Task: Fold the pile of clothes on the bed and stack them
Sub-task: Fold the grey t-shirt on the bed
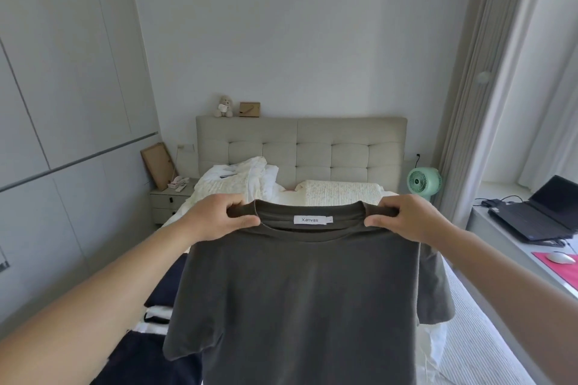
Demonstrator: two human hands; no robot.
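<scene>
The bed (488, 350) fills the middle of the room, its white ribbed cover running back to a padded headboard (316, 147). Left of the bed stands a tall grey wardrobe (62, 78); right of the bed hang pale curtains (488, 72) beside the window.

Above the bed, a dark grey shirt (297, 300) hangs full length in the air, facing the person, its neck label reading "Xanvas". The hem drops out of view at the bottom. One short sleeve sticks out on the right side over the bed cover.

On the bed's left part lies a navy garment (150, 353) with white stripes, partly behind the shirt. At the head of the bed sit rumpled white pillows (237, 178).

A desk (506, 237) runs along the right of the bed, with a black laptop (538, 212) open on it, and a white mouse (561, 257) on a pink mat. A green fan (423, 181) stands at the bed's far right corner. A nightstand (169, 203) sits at the bed's far left corner, a frame (158, 166) leaning behind it. On the headboard's top ledge rests a small teddy (224, 106).

The left hand (215, 216) pinches the shirt's shoulder seam just left of the collar, thumb in front and fingers curled over the top. The right hand (403, 217) grips the matching spot right of the collar the same way.
</scene>
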